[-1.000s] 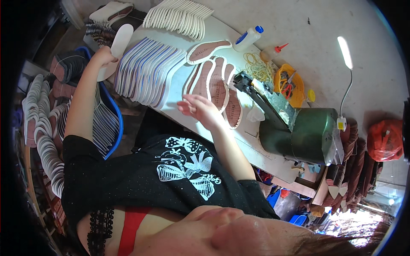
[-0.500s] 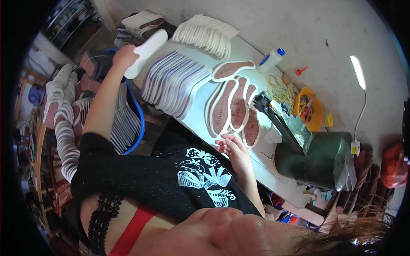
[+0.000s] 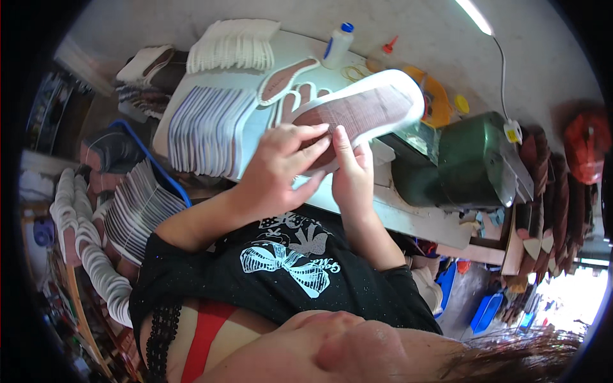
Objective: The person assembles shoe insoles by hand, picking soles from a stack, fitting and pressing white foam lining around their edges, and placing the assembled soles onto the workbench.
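An insole with a brown woven face and a thick white rim is held tilted above the table. My right hand is closed on its near end, thumb on the brown face and other fingers mostly hidden behind. Against that same face lie the spread fingertips of my left hand, its thumb apart below. Behind the held insole, other brown-faced insoles lie on the table, partly covered. To the left of them stands a row of white and bluish insoles.
Farther back are a stack of cream insoles, a white bottle with a blue cap and a yellow basket. A green machine stands at the right under a lamp. A blue-rimmed bin sits at the left.
My left hand has come in from the far left to meet my right hand. The insole has moved to the middle with its brown face showing. My right hand has risen and grips it.
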### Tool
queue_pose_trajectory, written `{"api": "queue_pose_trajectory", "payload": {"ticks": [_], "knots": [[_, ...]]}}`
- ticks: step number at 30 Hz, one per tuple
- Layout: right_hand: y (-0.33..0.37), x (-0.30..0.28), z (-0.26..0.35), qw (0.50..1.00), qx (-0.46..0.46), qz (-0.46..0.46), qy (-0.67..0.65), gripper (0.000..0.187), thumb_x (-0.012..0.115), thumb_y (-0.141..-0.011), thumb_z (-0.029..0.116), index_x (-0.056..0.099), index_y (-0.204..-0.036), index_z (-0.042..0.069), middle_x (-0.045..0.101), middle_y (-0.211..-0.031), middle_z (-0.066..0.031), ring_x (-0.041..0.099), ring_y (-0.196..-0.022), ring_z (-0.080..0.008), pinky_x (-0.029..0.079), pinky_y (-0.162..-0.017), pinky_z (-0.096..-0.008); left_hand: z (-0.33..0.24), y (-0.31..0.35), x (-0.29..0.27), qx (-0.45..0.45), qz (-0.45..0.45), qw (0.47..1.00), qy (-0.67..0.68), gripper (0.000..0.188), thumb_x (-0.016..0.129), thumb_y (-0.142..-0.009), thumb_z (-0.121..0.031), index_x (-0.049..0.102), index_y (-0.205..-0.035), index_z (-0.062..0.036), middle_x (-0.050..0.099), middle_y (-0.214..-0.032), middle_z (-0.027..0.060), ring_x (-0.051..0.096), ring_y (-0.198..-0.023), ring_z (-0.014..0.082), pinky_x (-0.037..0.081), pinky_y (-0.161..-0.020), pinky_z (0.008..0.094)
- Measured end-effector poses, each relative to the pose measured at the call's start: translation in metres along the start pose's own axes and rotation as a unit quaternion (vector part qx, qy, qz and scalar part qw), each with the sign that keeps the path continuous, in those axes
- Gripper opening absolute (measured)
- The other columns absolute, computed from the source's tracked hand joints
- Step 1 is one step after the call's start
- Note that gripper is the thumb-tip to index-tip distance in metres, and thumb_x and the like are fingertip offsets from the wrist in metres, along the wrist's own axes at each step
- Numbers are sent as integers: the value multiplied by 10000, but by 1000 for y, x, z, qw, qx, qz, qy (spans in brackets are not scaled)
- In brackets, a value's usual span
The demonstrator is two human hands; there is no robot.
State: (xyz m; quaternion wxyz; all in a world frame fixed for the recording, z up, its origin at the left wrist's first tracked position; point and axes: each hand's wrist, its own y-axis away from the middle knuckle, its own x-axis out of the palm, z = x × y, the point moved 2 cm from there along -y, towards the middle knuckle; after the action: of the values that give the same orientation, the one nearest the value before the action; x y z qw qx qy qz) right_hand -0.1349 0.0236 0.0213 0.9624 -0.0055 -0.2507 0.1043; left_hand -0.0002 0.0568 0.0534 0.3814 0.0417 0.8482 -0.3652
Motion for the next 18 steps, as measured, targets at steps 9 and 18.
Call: {"api": "queue_pose_trajectory", "payload": {"ticks": [9,18], "knots": [[24,-26,1,978,-9,83,193,516,641,-870,230,434,-1274,-16,548,-1200,-109,520,-1091,-148,423,-920,-317,37,-22,38,-324,8,774,545,522,679,-838,-287,476,-1195,36,597,-1046,100,587,-920,139,481,-816,271],[5,-62,-39,958,124,139,-220,700,735,-760,379,446,-1245,-34,561,-1161,-121,574,-1035,-189,485,-868,-328,27,-20,66,-304,32,743,595,334,645,-857,-171,541,-1109,24,629,-959,54,599,-836,98,483,-763,234]]}}
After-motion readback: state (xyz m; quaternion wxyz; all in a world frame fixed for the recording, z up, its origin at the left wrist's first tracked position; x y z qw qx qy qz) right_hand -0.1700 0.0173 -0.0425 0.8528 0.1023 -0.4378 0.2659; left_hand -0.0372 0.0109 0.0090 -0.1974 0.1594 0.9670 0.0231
